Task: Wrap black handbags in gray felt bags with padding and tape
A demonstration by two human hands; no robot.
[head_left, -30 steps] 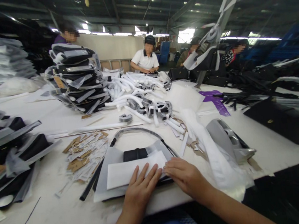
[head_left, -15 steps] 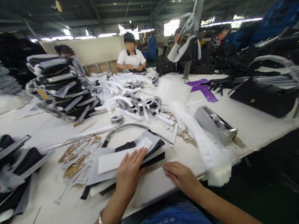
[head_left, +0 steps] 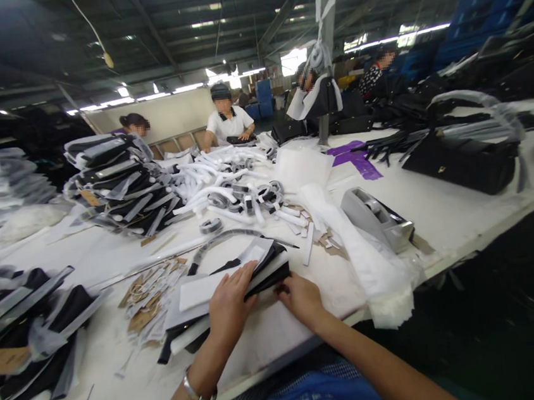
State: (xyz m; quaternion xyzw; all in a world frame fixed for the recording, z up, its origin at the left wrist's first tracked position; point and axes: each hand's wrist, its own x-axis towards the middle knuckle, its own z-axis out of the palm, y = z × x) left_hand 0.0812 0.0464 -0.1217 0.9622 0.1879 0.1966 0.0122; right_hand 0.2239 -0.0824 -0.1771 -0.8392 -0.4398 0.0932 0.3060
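Note:
A flat black handbag (head_left: 275, 277) with a wrapped handle lies in front of me, a grey sheet and a white padding strip (head_left: 195, 293) on top. My left hand (head_left: 232, 299) rests across it, fingers stretched out and pressed down on the padding. At the bag's right end, my right hand (head_left: 301, 299) has its fingers curled in against the lower black edge; the fingertips are partly hidden. The wrapped handle (head_left: 225, 235) curves over the table behind the bag.
Paper tags (head_left: 151, 298) lie left of the bag. A grey tape dispenser (head_left: 376, 220) and crumpled white wrap (head_left: 348, 248) are to the right. Stacked bags (head_left: 117, 184) and white tubes (head_left: 216, 173) stand behind. A co-worker (head_left: 228, 122) sits across the table (head_left: 463, 205).
My right hand has moved in to the bag's right end, where the black layers now stand raised and spread. My left hand stays on the padding. The camera view has shifted slightly.

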